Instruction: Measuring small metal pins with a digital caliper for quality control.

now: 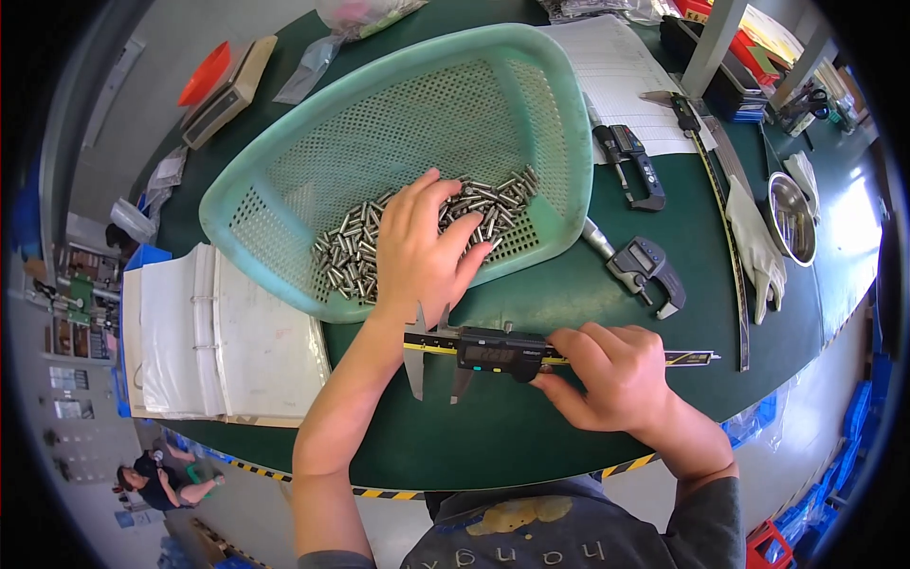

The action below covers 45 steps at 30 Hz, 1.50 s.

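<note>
My left hand (422, 248) reaches into a pale green perforated plastic basket (398, 123). Its fingers are apart and curved over a heap of small shiny metal pins (353, 248); whether a fingertip touches one is hard to tell. A black digital caliper (491, 349) lies level in front of the basket, gripped by my right hand (611, 375) at the display's right end. The caliper's jaws point toward me and stand apart, with nothing seen between them. Its left end passes close to my left wrist.
Two digital micrometers (649, 270) lie right of the basket, near a long caliper (716, 190), white gloves (755, 242) and a metal bowl (792, 218). At left are an open binder (265, 337) and a scale with an orange pan (204, 74). Another person (161, 479) sits farther off.
</note>
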Each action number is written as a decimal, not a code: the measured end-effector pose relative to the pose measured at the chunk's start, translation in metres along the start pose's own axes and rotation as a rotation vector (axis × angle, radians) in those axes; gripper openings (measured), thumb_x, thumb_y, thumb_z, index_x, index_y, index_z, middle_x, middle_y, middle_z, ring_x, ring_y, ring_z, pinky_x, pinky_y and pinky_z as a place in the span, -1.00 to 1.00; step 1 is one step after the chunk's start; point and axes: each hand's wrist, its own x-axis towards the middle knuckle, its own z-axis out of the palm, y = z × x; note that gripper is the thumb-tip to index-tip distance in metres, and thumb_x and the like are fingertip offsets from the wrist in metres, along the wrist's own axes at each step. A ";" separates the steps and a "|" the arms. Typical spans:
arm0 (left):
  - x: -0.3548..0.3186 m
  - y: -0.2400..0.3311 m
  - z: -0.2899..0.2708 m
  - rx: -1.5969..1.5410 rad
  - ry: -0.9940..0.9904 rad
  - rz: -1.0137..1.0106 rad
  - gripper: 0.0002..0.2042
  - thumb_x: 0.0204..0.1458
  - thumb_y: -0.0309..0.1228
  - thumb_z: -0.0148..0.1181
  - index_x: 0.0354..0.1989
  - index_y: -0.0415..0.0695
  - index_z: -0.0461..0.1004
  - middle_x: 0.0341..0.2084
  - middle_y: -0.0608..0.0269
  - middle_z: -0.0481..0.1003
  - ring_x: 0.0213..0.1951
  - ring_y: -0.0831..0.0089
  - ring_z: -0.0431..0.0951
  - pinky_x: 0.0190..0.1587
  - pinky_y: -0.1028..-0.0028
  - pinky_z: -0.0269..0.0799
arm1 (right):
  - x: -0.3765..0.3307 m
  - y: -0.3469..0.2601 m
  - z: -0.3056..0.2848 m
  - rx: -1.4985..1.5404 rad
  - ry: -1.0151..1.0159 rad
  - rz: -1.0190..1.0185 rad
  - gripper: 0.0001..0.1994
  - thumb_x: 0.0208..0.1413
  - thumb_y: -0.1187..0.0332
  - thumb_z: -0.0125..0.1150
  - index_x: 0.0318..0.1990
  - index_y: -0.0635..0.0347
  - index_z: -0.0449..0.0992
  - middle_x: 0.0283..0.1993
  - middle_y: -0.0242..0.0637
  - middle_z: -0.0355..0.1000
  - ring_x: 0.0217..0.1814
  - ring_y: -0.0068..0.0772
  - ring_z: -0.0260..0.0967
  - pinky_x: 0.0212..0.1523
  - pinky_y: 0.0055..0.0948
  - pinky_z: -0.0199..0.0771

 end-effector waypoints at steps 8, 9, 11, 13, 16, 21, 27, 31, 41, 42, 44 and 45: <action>-0.005 0.002 0.009 0.032 -0.013 -0.018 -0.82 -0.29 -0.45 0.33 -0.45 -0.11 0.50 -0.17 0.21 0.40 0.04 0.13 0.35 0.10 0.07 0.18 | 0.000 -0.002 0.001 -0.002 0.016 0.002 -0.69 -0.23 0.20 0.35 -0.40 0.15 0.40 -0.64 -0.42 0.23 -0.73 -0.44 0.25 -0.75 -0.45 0.18; -0.005 0.002 0.008 -0.007 0.015 -0.034 -0.84 -0.30 -0.50 0.32 -0.50 -0.11 0.48 -0.22 0.23 0.42 0.00 0.15 0.38 0.09 0.09 0.21 | 0.000 -0.002 0.001 -0.004 0.012 0.000 -0.69 -0.23 0.20 0.35 -0.40 0.15 0.40 -0.64 -0.42 0.23 -0.73 -0.44 0.25 -0.75 -0.45 0.18; -0.009 -0.001 0.009 -0.037 0.055 0.000 -0.82 -0.32 -0.50 0.34 -0.51 -0.11 0.47 -0.28 0.26 0.44 -0.03 0.16 0.41 0.07 0.11 0.21 | 0.000 -0.001 0.000 0.007 0.019 0.006 -0.69 -0.25 0.23 0.36 -0.38 0.18 0.42 -0.62 -0.39 0.26 -0.73 -0.39 0.25 -0.73 -0.45 0.19; -0.012 0.001 0.003 -0.111 0.132 0.029 -0.82 -0.34 -0.57 0.35 -0.54 -0.12 0.46 -0.41 0.27 0.47 -0.19 0.18 0.48 -0.06 0.25 0.32 | 0.001 0.000 -0.003 0.021 0.022 0.008 -0.68 -0.28 0.26 0.37 -0.36 0.20 0.44 -0.61 -0.37 0.29 -0.73 -0.35 0.24 -0.72 -0.44 0.20; -0.039 0.010 -0.008 -0.395 0.121 -0.280 -0.80 -0.32 -0.64 0.31 -0.48 -0.14 0.45 -0.39 0.24 0.47 -0.26 0.27 0.50 -0.16 0.40 0.37 | 0.004 0.004 -0.008 0.014 0.068 0.021 -0.69 -0.27 0.31 0.37 -0.34 0.23 0.45 -0.60 -0.34 0.31 -0.72 -0.36 0.25 -0.70 -0.45 0.21; -0.086 0.047 -0.030 -1.360 0.222 -0.862 -0.81 -0.09 -0.69 0.22 -0.29 -0.28 0.41 -0.27 0.19 0.46 -0.25 0.54 0.47 -0.11 0.52 0.41 | 0.004 0.009 -0.005 0.000 0.120 0.149 -0.69 -0.22 0.38 0.36 -0.28 0.25 0.45 -0.57 -0.30 0.34 -0.68 -0.34 0.29 -0.66 -0.45 0.26; -0.100 0.060 -0.033 -1.634 0.239 -0.958 -0.79 -0.08 -0.70 0.23 -0.25 -0.27 0.42 -0.26 0.17 0.48 -0.23 0.51 0.49 -0.10 0.51 0.42 | 0.004 0.006 -0.001 -0.013 0.063 0.140 -0.68 -0.20 0.34 0.37 -0.26 0.24 0.44 -0.60 -0.31 0.31 -0.68 -0.33 0.28 -0.67 -0.43 0.25; -0.102 0.061 -0.034 -1.629 0.269 -0.966 -0.79 -0.08 -0.69 0.24 -0.25 -0.27 0.42 -0.28 0.18 0.49 -0.24 0.52 0.49 -0.10 0.52 0.42 | 0.004 0.005 0.003 0.011 0.056 0.136 -0.67 -0.21 0.35 0.37 -0.26 0.25 0.44 -0.63 -0.32 0.28 -0.70 -0.35 0.25 -0.69 -0.45 0.22; -0.101 0.066 -0.036 -1.662 0.312 -1.017 -0.80 -0.07 -0.64 0.25 -0.25 -0.26 0.43 -0.30 0.21 0.52 -0.25 0.54 0.49 -0.12 0.53 0.41 | 0.003 0.005 0.004 -0.006 0.039 0.140 -0.69 -0.20 0.33 0.37 -0.29 0.25 0.44 -0.65 -0.32 0.23 -0.73 -0.36 0.20 -0.70 -0.44 0.18; -0.100 0.067 -0.037 -1.671 0.315 -1.023 -0.80 -0.07 -0.64 0.25 -0.25 -0.26 0.43 -0.30 0.21 0.52 -0.26 0.54 0.49 -0.12 0.53 0.41 | 0.003 0.006 0.004 -0.006 0.038 0.142 -0.69 -0.20 0.33 0.37 -0.29 0.25 0.44 -0.65 -0.32 0.23 -0.73 -0.36 0.20 -0.70 -0.44 0.18; -0.100 0.067 -0.037 -1.680 0.315 -1.031 -0.79 -0.07 -0.65 0.25 -0.25 -0.26 0.43 -0.30 0.21 0.52 -0.26 0.54 0.49 -0.12 0.53 0.41 | 0.002 0.007 0.003 -0.001 0.028 0.135 -0.69 -0.20 0.32 0.38 -0.31 0.24 0.44 -0.64 -0.32 0.24 -0.73 -0.35 0.20 -0.70 -0.44 0.19; -0.101 0.067 -0.037 -1.679 0.315 -1.038 -0.79 -0.07 -0.65 0.25 -0.24 -0.26 0.44 -0.30 0.20 0.52 -0.26 0.54 0.49 -0.12 0.53 0.41 | 0.002 0.007 0.004 -0.001 0.027 0.137 -0.69 -0.20 0.32 0.38 -0.31 0.24 0.44 -0.64 -0.32 0.24 -0.73 -0.35 0.20 -0.70 -0.44 0.19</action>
